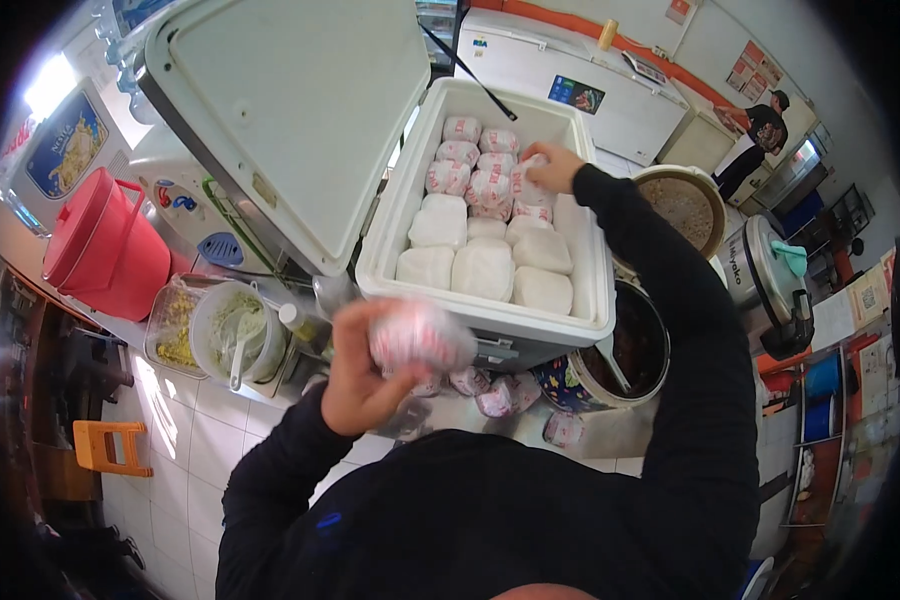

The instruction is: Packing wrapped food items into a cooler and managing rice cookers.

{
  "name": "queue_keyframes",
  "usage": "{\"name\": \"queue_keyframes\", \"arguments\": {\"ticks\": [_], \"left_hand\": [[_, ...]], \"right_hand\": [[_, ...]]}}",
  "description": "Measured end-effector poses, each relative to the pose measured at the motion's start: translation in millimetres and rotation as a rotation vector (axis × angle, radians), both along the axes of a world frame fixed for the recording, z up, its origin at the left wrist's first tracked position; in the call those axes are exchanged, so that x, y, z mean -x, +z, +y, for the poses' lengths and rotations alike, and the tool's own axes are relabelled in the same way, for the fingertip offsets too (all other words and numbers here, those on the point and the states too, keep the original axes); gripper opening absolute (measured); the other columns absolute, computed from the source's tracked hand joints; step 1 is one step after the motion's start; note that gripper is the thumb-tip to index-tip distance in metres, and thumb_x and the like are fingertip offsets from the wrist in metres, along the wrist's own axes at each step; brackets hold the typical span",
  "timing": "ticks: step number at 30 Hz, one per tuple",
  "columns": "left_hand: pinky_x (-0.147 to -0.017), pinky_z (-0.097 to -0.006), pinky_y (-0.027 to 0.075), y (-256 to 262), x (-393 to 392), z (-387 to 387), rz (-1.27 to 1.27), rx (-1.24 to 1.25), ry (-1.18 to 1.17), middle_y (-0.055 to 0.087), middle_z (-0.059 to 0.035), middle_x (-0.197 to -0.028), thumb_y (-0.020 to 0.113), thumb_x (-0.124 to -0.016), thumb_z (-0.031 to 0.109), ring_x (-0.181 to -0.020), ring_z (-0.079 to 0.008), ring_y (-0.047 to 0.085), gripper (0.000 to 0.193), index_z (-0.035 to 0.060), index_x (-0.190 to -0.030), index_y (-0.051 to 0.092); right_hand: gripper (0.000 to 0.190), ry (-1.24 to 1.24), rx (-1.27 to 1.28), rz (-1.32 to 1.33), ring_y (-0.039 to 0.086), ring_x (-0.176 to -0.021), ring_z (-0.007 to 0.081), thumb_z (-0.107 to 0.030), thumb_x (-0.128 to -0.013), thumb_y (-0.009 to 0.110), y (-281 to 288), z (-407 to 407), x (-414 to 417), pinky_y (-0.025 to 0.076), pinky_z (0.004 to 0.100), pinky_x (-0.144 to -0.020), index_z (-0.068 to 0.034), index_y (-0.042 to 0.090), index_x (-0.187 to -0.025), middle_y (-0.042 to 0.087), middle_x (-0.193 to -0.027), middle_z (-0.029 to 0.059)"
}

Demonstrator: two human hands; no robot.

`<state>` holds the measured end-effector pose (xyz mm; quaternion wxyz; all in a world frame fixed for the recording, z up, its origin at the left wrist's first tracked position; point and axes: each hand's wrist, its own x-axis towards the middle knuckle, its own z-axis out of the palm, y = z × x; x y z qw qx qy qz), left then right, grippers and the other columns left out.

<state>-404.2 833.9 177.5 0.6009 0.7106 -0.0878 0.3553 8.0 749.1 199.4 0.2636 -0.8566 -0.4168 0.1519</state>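
My left hand (356,375) grips a round paper-wrapped bundle (423,337) with red print, held up in front of the cooler's near left corner and blurred. Inside the white cooler box (592,309), my right hand (558,169) has its fingers on another red-printed bundle (528,189) along the right wall. Similar printed bundles (450,177) are stacked in the far half of the box. Plain white bundles (483,270) fill its near half. The cooler's lid (292,112) is raised, tilted to the left.
Several printed bundles (498,397) lie on the metal counter (615,431) below the cooler. Right of it stand a pot of dark food (630,345) with a ladle, a large pot (682,202) and a rice cooker (746,262). Leftward are a tub (221,337) and a red bucket (112,247). A person (765,131) stands far right.
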Motion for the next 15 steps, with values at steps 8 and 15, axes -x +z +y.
{"name": "queue_keyframes", "arguments": {"ticks": [8,15], "left_hand": [[-0.082,-0.0381,0.049,97.5,-192.9,22.6,0.09,0.72,-0.199,0.044,-0.0173,-0.117,0.056,-0.089,0.016,-0.103,-0.0247,0.053,0.051,0.0036,-0.128,0.025],[-0.079,-0.0331,0.05,21.6,-393.0,38.2,0.451,0.169,-0.02,0.059,-0.0175,-0.095,0.067,-0.079,0.024,-0.089,-0.0266,0.06,0.053,0.0053,-0.121,0.04]], "right_hand": [[0.049,0.064,0.697,-0.224,0.063,-0.074,0.0238,-0.026,-0.063,0.069,-41.9,29.0,-61.7,0.053,0.0342,-0.065,-0.009,0.06,-0.108,0.064,-0.092,0.0134],[0.032,0.22,0.551,-0.729,0.063,-0.085,0.0323,-0.027,-0.067,0.066,-80.8,6.4,-73.8,0.049,0.0398,-0.076,0.0,0.065,-0.085,0.064,-0.085,0.0208]]}}
